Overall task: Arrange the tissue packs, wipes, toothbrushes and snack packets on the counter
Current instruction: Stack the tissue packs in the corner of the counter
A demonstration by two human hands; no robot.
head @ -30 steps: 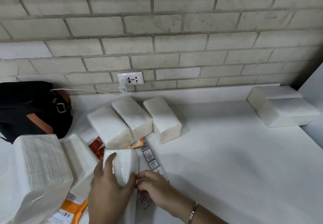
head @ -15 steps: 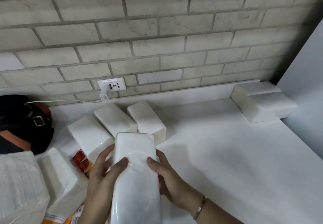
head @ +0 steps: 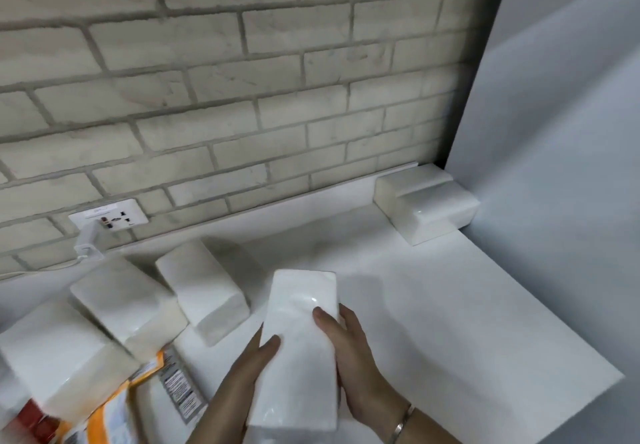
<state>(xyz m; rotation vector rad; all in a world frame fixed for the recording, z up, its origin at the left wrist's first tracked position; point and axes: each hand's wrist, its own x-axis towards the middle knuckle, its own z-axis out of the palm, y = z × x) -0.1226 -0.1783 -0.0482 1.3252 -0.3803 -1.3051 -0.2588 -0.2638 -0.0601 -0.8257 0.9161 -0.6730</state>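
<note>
In the head view, a white rectangular plastic-wrapped tissue pack [head: 299, 346] sits low in the centre of the frame. It is held over the white counter [head: 433, 322] between the left hand [head: 242, 371] and the right hand [head: 353, 357], each thumb on its top face and the fingers curled round its sides. Its long axis runs from the bottom edge up toward the pale brick wall [head: 242, 97], tipped slightly right, far short end pointing at the wall. The glossy wrap looks slippery, so a slack grip could let it slide out. A swing leftward could nudge the nearest white tissue block [head: 204, 291], just beside it at centre left.
</note>
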